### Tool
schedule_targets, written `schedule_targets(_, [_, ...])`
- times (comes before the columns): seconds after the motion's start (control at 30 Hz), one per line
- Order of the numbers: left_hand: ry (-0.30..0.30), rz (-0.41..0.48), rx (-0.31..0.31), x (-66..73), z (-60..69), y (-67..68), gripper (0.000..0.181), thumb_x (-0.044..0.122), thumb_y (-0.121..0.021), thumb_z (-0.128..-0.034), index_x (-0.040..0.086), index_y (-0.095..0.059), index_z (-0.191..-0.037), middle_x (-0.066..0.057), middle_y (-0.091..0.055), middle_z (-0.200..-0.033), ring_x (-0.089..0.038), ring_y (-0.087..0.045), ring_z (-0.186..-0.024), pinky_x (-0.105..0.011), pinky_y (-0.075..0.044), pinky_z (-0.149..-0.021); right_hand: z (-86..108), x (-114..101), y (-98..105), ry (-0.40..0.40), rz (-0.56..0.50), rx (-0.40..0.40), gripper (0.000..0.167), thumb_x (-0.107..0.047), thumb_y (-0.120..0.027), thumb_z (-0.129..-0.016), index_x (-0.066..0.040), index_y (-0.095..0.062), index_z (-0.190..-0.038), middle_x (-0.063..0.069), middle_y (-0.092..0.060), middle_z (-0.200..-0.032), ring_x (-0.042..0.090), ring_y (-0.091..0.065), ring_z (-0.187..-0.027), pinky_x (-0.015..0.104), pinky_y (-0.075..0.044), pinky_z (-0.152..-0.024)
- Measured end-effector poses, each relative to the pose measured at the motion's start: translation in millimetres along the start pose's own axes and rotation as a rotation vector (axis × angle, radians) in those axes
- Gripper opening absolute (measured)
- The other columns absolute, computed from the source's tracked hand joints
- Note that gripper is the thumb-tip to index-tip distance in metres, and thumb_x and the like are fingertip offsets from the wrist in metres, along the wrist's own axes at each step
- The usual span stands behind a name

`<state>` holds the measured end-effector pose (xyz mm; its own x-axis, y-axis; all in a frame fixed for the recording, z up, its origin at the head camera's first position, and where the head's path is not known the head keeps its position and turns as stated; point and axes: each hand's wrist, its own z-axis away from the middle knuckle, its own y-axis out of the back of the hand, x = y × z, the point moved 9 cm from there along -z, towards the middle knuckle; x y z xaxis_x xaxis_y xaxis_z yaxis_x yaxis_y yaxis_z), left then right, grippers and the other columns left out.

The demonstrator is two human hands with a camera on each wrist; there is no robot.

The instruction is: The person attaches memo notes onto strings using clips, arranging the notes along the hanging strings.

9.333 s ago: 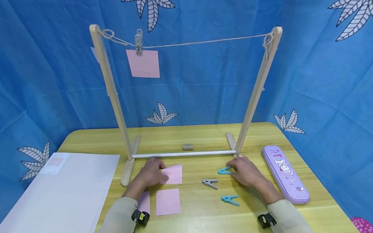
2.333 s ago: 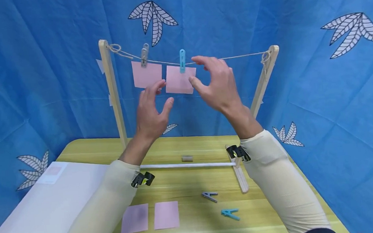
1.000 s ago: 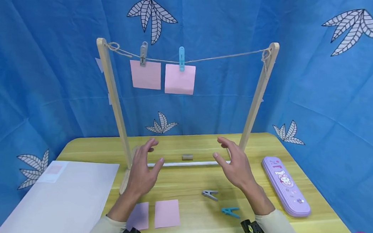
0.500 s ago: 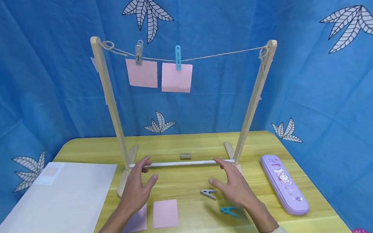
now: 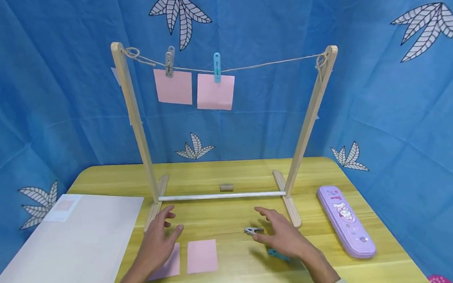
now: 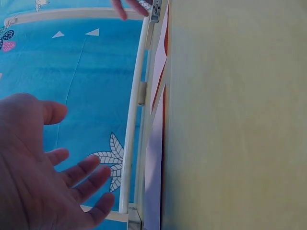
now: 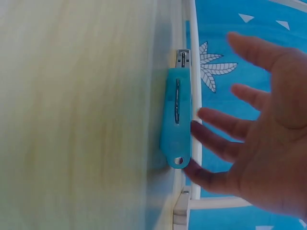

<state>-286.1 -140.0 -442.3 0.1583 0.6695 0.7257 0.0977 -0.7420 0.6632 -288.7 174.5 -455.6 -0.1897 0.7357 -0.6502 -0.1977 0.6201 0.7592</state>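
Note:
My left hand hovers with spread, slightly bent fingers above a pink paper square, partly covering it. Another pink square lies beside it. My right hand is over the table near a grey clothespin and a blue clothespin, which it partly hides. Neither hand holds anything; the right wrist view shows loose fingers beside the blue clothespin. On the string hang two pink squares, one under a grey clothespin, the other under a blue clothespin.
A wooden frame with a string and a white crossbar stands on the table. A small cylinder lies behind the bar. White sheets lie left, a purple pencil case right.
Since the first frame, a pink square and a blue clothespin have gone from table to string. Both hands, near the string 2.3 s ago, have come down to the table's front.

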Motion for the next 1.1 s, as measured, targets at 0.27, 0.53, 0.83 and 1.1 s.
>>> schedule_targets(0.27, [0.051,-0.079,-0.105,-14.2,11.9,-4.6,0.061,0.031,-0.061,-0.0939,0.009,-0.036,-0.145,-0.011,-0.055,-0.128,-0.029,-0.056,-0.11,-0.049,-0.047,-0.09,2.0,-2.1,-13.5,0.045,0.059,-0.115,0.067,-0.032,-0.068,-0.089,-0.017,-0.039,-0.148,0.011,-0.05,-0.141,0.034,-0.046,-0.131,0.057,-0.037,-0.105])
schedule_targets(0.53, [0.027,-0.101,-0.196,-15.3,19.2,-18.1,0.057,0.027,-0.07,-0.0865,0.013,-0.047,-0.137,-0.005,-0.061,-0.123,-0.029,-0.054,-0.117,-0.057,-0.039,-0.098,0.5,-0.6,-10.9,0.044,0.153,-0.068,0.059,-0.027,-0.071,-0.086,-0.015,-0.05,-0.14,0.005,-0.058,-0.124,0.024,-0.054,-0.112,0.049,-0.045,-0.093])
schedule_targets(0.83, [0.006,-0.259,-0.242,-6.4,17.9,-37.4,0.053,0.033,-0.079,-0.0731,0.021,-0.061,-0.121,0.004,-0.059,-0.12,-0.022,-0.047,-0.113,-0.057,-0.029,-0.095,-1.5,-0.5,-13.2,0.035,0.203,-0.06,0.048,-0.025,-0.073,-0.085,-0.016,-0.058,-0.13,0.002,-0.057,-0.12,0.018,-0.052,-0.1,0.04,-0.043,-0.08])
schedule_targets(1.1, [-0.013,-0.321,-0.25,0.8,14.9,-41.5,0.039,0.035,-0.082,-0.0672,0.022,-0.067,-0.101,0.005,-0.059,-0.113,-0.02,-0.045,-0.105,-0.057,-0.027,-0.095,-2.9,-3.6,-14.6,0.036,0.253,-0.067,0.045,-0.025,-0.077,-0.081,-0.018,-0.064,-0.123,0.001,-0.055,-0.118,0.017,-0.05,-0.098,0.034,-0.039,-0.073])
